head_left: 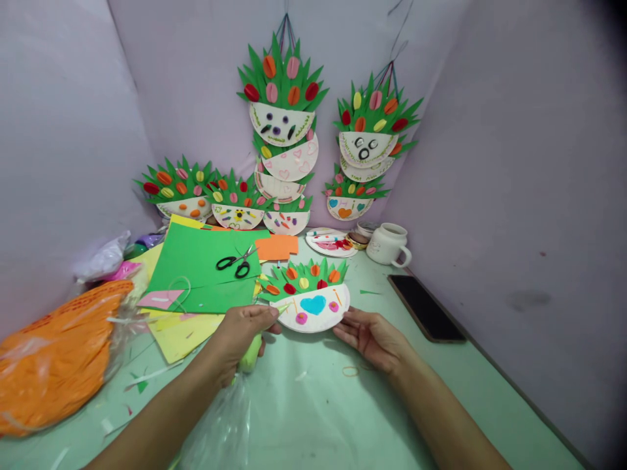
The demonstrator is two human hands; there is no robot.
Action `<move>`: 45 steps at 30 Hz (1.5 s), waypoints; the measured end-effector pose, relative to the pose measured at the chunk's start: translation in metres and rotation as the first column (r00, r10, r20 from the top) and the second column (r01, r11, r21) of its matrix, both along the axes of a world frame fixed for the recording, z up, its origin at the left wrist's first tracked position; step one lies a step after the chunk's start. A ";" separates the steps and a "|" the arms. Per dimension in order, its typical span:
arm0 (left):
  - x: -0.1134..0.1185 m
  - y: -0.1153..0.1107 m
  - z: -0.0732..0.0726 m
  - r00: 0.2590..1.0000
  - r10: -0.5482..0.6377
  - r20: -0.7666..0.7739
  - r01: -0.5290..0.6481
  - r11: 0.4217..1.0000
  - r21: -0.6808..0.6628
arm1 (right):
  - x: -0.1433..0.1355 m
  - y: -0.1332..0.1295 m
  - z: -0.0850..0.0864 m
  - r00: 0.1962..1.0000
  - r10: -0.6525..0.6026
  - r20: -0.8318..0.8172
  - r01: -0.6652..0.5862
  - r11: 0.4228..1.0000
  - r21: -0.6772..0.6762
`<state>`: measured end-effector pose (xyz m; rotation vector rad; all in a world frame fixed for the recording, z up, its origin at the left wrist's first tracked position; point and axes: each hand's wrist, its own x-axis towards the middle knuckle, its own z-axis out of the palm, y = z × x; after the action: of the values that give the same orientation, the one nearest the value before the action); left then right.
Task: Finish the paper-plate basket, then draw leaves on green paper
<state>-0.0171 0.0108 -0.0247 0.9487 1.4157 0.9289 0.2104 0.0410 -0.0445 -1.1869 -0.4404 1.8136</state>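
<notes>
Bearing blue heart [313, 305] mid-frame, seemingly near-finished!
Gripping green bag [250, 354] with left hand [241, 331], pinching paper plate [319, 323] with right hand [376, 338].

Looks like a craft corner, perhaps at home. Has scissors [244, 258] and coloured paper [186, 261] beyond the grip leftward, paper-plate crafts [283, 124] hung on the wall [196, 98] farther beyond, a mug [386, 245] and phone [426, 308] to its right.

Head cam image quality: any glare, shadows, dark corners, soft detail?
Head view: pale glare on the orange plastic bag, its red lettering too soft to read; head view: diffuse shadows on the pale green tabletop near the half-round white paper plate; head view: upper-right corner dark.
</notes>
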 end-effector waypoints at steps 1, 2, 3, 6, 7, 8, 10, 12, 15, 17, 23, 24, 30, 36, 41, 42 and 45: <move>0.000 0.000 0.000 1.000 -0.001 -0.003 0.001 1.000 -0.001 | 0.000 0.000 -0.001 1.000 -0.004 0.005 0.004 1.000 -0.005; -0.001 0.000 0.000 1.000 -0.002 -0.006 0.002 1.000 0.001 | 0.000 0.001 -0.002 1.000 -0.007 0.010 0.007 1.000 -0.011; -0.001 0.000 0.000 1.000 -0.006 -0.009 0.006 1.000 0.005 | -0.001 0.001 -0.003 1.000 -0.010 0.015 0.010 1.000 -0.016; -0.001 0.000 0.002 1.000 -0.027 -0.014 0.028 0.999 0.024 | -0.002 0.003 -0.005 1.000 -0.003 0.019 0.004 1.000 -0.024; -0.001 0.000 0.003 0.999 -0.033 -0.012 0.033 0.999 0.027 | -0.002 0.003 -0.006 1.000 0.004 0.017 -0.003 1.000 -0.024; -0.001 -0.001 0.004 0.999 -0.035 -0.010 0.035 0.999 0.029 | -0.002 0.004 -0.006 1.000 0.011 0.015 -0.011 1.000 -0.022; -0.001 -0.001 0.006 0.999 -0.038 -0.007 0.038 0.999 0.030 | -0.003 0.004 -0.005 0.999 0.028 0.016 -0.028 1.000 -0.015; 0.000 -0.002 0.008 0.999 -0.039 -0.011 0.040 0.999 0.035 | -0.004 0.003 -0.005 0.999 0.036 0.023 -0.036 0.999 0.003; -0.001 -0.002 0.010 0.999 -0.050 -0.022 0.051 0.998 0.041 | -0.007 0.001 -0.006 0.999 0.014 0.047 -0.017 0.998 0.053; -0.002 -0.002 0.011 0.998 -0.057 -0.024 0.058 0.998 0.037 | -0.009 -0.002 -0.007 0.998 -0.014 0.066 0.008 0.996 0.091; -0.006 -0.005 0.021 0.994 -0.111 -0.024 0.113 0.985 0.130 | -0.003 -0.014 -0.007 0.990 -0.106 0.097 0.089 0.983 0.161; -0.007 -0.006 0.023 0.992 -0.127 -0.026 0.130 0.981 0.145 | -0.001 -0.016 -0.008 0.988 -0.120 0.097 0.102 0.980 0.169; -0.009 -0.009 0.030 0.984 -0.154 -0.085 0.170 0.958 0.229 | 0.012 -0.033 -0.012 0.979 -0.176 0.099 0.155 0.970 0.188; -0.003 -0.017 0.027 0.954 -0.123 -0.275 0.218 0.912 0.347 | 0.023 -0.045 -0.016 0.971 -0.225 0.080 0.202 0.952 0.229; 0.004 -0.023 0.020 0.890 -0.055 -0.452 0.245 0.894 0.374 | 0.022 -0.046 -0.014 0.968 -0.232 0.100 0.206 0.954 0.219; 0.005 -0.023 0.020 0.875 -0.047 -0.483 0.252 0.895 0.368 | 0.022 -0.046 -0.014 0.969 -0.223 0.103 0.195 0.955 0.223; 0.006 -0.022 0.019 0.840 -0.033 -0.542 0.277 0.885 0.375 | 0.021 -0.047 -0.014 0.971 -0.212 0.112 0.182 0.955 0.234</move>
<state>-0.0108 -0.0113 -0.0054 1.7474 1.5661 0.9203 0.2315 -0.0057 -0.0584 -1.1578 -0.5670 1.4767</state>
